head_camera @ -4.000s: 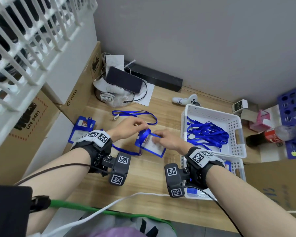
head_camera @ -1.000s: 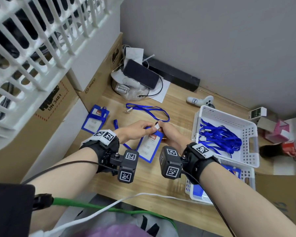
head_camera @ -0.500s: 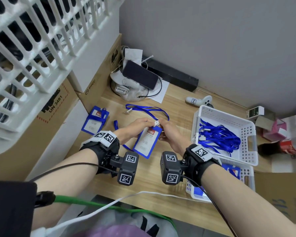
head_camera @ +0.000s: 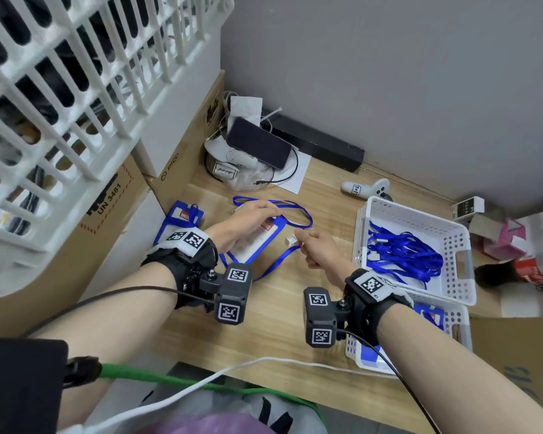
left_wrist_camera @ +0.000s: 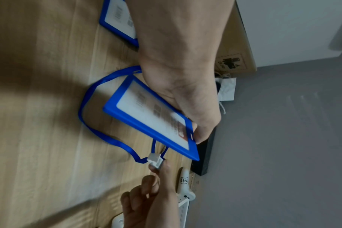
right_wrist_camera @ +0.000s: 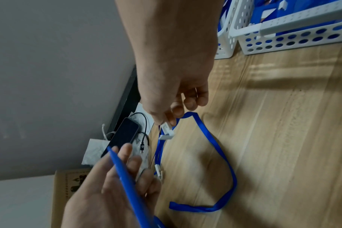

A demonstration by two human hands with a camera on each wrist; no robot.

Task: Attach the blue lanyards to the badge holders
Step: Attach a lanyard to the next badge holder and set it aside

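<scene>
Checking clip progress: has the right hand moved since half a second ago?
Yes. The right hand, pinching the white clip, has pulled away from the badge holder, toward the white basket; the left hand holds that holder.

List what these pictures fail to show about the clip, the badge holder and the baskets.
- Clip on lanyard: head view too small, wrist views blurred; latch state unclear.
- Badge holder: its slot is hidden by the left hand; print blurred.
- Near basket: contents cut off by the right hand's wrist and the far basket.
</scene>
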